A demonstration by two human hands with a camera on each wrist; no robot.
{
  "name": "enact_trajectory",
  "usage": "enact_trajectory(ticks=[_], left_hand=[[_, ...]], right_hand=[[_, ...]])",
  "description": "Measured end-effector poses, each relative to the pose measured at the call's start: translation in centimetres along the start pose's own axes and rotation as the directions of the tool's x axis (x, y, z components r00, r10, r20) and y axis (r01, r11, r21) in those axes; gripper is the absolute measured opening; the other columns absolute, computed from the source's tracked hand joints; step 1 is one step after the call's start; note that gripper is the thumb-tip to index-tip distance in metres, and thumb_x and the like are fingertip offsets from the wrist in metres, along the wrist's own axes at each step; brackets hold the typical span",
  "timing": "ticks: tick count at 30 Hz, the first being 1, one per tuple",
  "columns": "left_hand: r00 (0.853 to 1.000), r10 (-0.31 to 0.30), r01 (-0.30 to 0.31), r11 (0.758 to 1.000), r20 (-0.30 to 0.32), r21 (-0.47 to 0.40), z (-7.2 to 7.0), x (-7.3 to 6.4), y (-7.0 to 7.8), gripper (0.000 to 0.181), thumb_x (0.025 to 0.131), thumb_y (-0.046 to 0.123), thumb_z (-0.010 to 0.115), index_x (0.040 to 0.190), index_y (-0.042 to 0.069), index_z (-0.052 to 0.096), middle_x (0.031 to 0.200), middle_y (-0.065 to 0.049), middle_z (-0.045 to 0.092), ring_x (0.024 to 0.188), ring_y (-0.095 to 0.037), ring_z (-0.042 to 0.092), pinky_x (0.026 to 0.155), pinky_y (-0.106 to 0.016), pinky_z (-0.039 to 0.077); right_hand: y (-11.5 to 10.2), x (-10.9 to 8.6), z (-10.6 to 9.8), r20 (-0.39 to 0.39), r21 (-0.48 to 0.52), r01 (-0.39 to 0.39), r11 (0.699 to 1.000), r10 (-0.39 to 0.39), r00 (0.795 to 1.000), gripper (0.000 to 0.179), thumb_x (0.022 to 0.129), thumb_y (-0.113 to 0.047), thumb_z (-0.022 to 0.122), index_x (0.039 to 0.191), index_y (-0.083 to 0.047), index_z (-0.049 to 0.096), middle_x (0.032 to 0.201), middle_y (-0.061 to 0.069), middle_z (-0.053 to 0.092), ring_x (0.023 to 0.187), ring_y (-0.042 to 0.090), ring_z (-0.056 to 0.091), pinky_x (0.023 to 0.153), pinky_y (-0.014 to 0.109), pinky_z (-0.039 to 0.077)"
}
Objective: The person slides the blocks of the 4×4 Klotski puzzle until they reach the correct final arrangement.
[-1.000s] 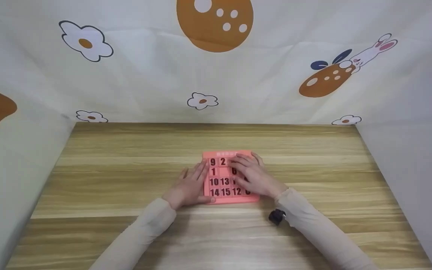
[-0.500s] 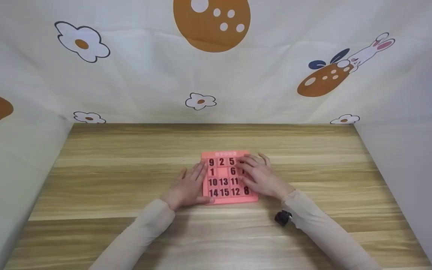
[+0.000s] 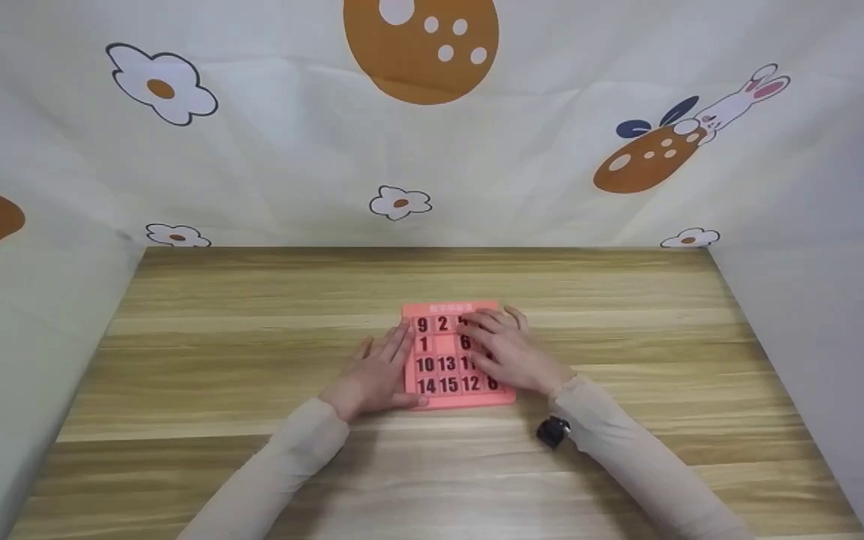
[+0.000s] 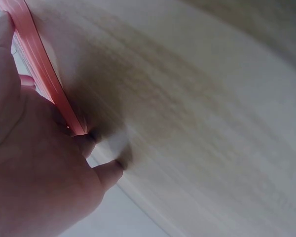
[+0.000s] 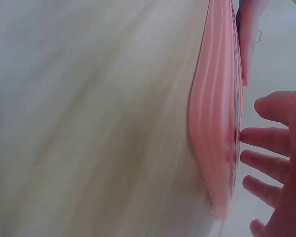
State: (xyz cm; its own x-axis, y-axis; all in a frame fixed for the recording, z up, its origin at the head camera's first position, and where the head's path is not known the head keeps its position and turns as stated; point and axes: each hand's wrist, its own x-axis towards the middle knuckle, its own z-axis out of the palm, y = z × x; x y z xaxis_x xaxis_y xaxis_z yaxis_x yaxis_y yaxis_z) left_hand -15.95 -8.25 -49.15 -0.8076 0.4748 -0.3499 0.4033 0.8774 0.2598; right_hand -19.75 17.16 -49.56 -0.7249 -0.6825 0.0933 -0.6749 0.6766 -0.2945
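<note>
A pink number slide puzzle (image 3: 458, 402) lies flat on the table, with rows of pink tiles bearing black numbers. One gap (image 3: 446, 344) shows in the second row, right of the 1 tile (image 3: 424, 344). My left hand (image 3: 372, 379) rests along the puzzle's left side, fingers extended, its thumb on the near left corner. In the left wrist view the pink frame (image 4: 47, 74) runs past that hand. My right hand (image 3: 511, 349) is spread over the right-hand tiles, fingertips at the top rows and covering several numbers. Its fingers reach to the puzzle's face in the right wrist view.
The wood-grain table (image 3: 252, 300) extends around the puzzle on all sides. A pale patterned cloth (image 3: 289, 150) stands behind and at both sides. A small black device (image 3: 553, 432) hangs by the right sleeve cuff.
The right hand shifts right, uncovering more of the right-hand tiles, then comes back left over them. The left hand and the gap beside the 1 tile stay in place.
</note>
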Motion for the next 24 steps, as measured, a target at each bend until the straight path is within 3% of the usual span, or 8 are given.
enact_trajectory(ticks=[6, 13, 21, 24], left_hand=[[1.000, 0.014, -0.013, 1.000, -0.009, 0.023, 0.1, 0.1, 0.1, 0.106, 0.086, 0.068, 0.051, 0.155, 0.003, 0.004, 0.161, -0.011, -0.005, 0.146, -0.026, 0.002, 0.116, -0.051, 0.008], [0.999, 0.025, -0.025, 1.000, -0.022, -0.012, 0.2, 0.1, 0.0, 0.105, 0.086, 0.064, 0.056, 0.154, 0.001, 0.006, 0.161, -0.012, -0.004, 0.146, -0.027, 0.003, 0.116, -0.051, 0.008], [0.999, 0.029, -0.030, 0.999, -0.026, -0.027, 0.1, -0.1, -0.1, 0.104, 0.087, 0.062, 0.057, 0.154, 0.001, 0.007, 0.161, -0.013, -0.003, 0.146, -0.027, 0.003, 0.116, -0.051, 0.008], [0.999, 0.029, -0.030, 0.999, -0.028, -0.026, 0.1, -0.1, -0.1, 0.104, 0.086, 0.062, 0.057, 0.154, 0.001, 0.007, 0.161, -0.013, -0.002, 0.146, -0.028, 0.003, 0.116, -0.051, 0.008]], right_hand=[[-0.6, 1.1, 0.1, 0.049, 0.013, -0.006, 1.000, 0.005, 0.999, 0.047, 0.097, -0.029, 0.055, 0.140, -0.008, 0.052, 0.146, 0.013, 0.044, 0.135, 0.034, 0.034, 0.110, 0.062, 0.014], [-0.6, 1.1, 0.1, 0.061, 0.018, -0.001, 1.000, 0.000, 0.998, 0.048, 0.098, -0.031, 0.054, 0.141, -0.010, 0.051, 0.149, 0.010, 0.041, 0.137, 0.032, 0.031, 0.112, 0.060, 0.011], [-1.1, 0.1, -0.1, 0.097, 0.060, 0.115, 0.992, -0.121, 0.988, 0.042, 0.096, -0.029, 0.055, 0.134, -0.010, 0.057, 0.146, 0.007, 0.046, 0.139, 0.033, 0.029, 0.112, 0.060, 0.011], [-1.5, 0.3, -0.3, 0.099, 0.060, 0.125, 0.990, -0.130, 0.987, 0.042, 0.095, -0.029, 0.057, 0.132, -0.009, 0.058, 0.142, 0.008, 0.050, 0.137, 0.033, 0.032, 0.111, 0.060, 0.013]])
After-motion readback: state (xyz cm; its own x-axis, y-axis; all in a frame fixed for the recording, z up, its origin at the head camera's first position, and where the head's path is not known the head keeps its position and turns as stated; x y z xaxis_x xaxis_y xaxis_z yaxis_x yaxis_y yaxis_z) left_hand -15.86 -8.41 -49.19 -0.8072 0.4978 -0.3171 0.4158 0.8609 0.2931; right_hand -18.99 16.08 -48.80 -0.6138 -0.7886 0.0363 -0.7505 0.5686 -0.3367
